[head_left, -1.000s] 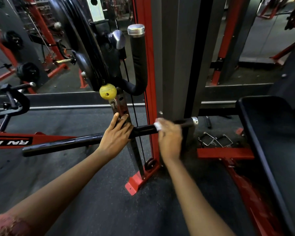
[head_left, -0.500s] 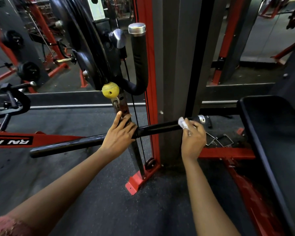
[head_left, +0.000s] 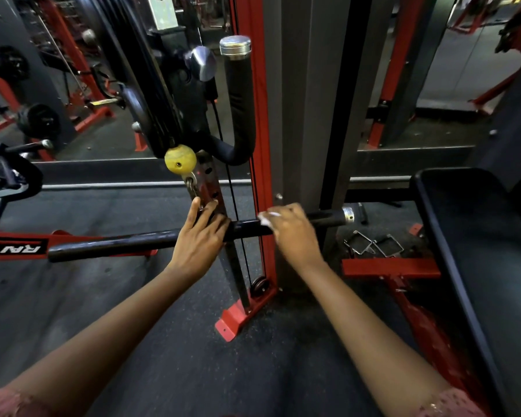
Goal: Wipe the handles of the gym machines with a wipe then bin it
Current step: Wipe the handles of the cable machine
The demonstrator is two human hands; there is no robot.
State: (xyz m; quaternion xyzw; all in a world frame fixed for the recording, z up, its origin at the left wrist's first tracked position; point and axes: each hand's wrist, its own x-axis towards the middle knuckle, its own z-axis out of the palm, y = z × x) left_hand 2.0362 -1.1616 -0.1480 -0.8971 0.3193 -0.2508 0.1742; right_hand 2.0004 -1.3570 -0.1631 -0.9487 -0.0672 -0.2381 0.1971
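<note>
A long black bar handle [head_left: 139, 240] with a chrome end cap hangs level in front of the red cable machine. My left hand [head_left: 197, 240] grips the bar at its middle, by the cable clip. My right hand [head_left: 292, 233] is wrapped over the bar just right of the middle, pressing a white wipe [head_left: 265, 219] against it; only the wipe's edge shows past my fingers. The right end of the bar sticks out bare beyond my right hand.
A yellow ball stop [head_left: 180, 160] and a curved black padded handle [head_left: 239, 115] sit above the bar. A black padded bench [head_left: 478, 251] stands on the right, with metal stirrup handles [head_left: 373, 245] on the floor. Other red machines [head_left: 12, 248] are on the left.
My right hand has slid the wipe back left along the bar, from near the chrome end toward the middle. My left hand has kept its grip at the middle.
</note>
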